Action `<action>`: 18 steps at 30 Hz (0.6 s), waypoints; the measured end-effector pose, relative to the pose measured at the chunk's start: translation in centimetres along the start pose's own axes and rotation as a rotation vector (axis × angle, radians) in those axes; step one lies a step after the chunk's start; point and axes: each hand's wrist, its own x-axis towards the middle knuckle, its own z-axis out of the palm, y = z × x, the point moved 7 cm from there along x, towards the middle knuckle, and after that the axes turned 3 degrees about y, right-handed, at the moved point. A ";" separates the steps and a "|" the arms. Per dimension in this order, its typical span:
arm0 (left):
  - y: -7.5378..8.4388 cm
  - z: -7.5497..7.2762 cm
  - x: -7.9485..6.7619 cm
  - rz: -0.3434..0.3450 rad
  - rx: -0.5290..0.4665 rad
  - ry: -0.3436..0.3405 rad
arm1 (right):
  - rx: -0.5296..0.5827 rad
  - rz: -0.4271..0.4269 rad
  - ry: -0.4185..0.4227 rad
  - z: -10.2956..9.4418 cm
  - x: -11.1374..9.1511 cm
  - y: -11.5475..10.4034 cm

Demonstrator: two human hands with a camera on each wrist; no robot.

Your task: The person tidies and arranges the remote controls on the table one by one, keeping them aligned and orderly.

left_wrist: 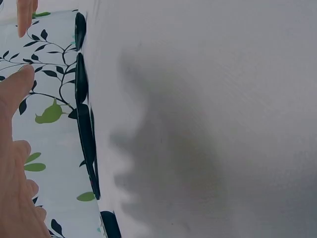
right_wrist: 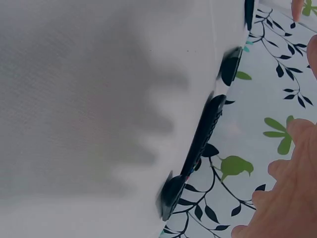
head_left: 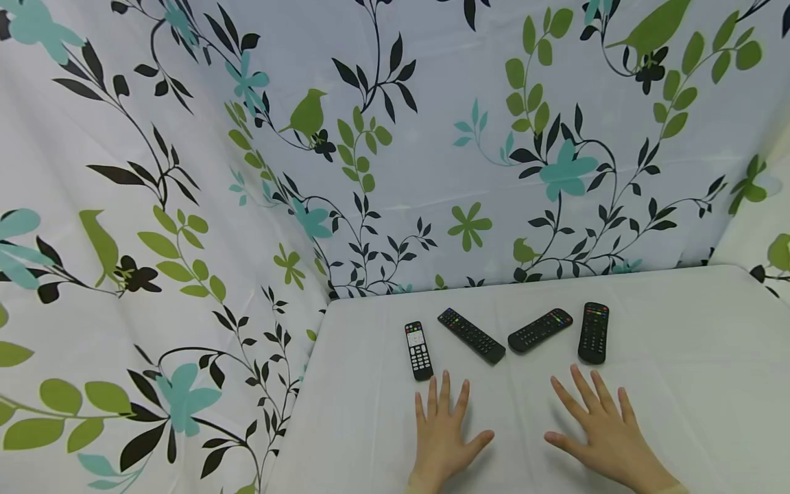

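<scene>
Both hands are spread over the white table, palms down, holding nothing. My left hand has its fingertips just below a slim black remote control with pale buttons. My right hand reaches toward an upright black remote at the right of the row. Between these two lie a slanted long black remote and a rounded black remote tilted the other way. In the left wrist view the left hand hovers with its shadow on the tabletop; the right wrist view shows the right hand likewise.
The white-covered table meets a patterned curtain along its far edge. Another curtain side with leaves and birds hangs at the left. More patterned cloth hangs at the right.
</scene>
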 end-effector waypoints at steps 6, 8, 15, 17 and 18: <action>-0.6 -0.3 -0.2 0.031 0.040 0.077 | 0.054 -0.011 0.018 -0.4 0.5 -0.6; -0.9 -0.6 -0.2 0.044 0.052 0.108 | 0.060 -0.016 0.018 -0.5 0.8 -1.0; -1.8 -1.4 0.2 0.050 0.037 0.195 | 0.045 -0.083 0.086 -1.4 2.0 -2.4; -2.0 -1.7 0.3 0.053 0.025 0.216 | 0.045 -0.106 0.104 -1.7 2.4 -2.9; -2.0 -1.8 0.4 0.056 0.018 0.227 | 0.050 -0.115 0.108 -1.9 2.5 -3.1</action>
